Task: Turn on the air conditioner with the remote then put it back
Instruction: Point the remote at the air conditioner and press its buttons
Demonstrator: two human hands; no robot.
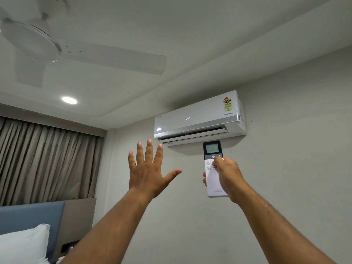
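A white air conditioner hangs high on the wall, its front panel showing 24 and its bottom flap slightly open. Just below it, my right hand grips a white remote upright, pointed at the unit. The remote's screen reads 24, and my thumb rests by the power button under the screen. My left hand is raised to the left of the remote, palm away from me, fingers spread wide, holding nothing.
A white ceiling fan is overhead at upper left, beside a lit round ceiling light. Brown curtains cover the left wall. A blue headboard and a white pillow are at lower left.
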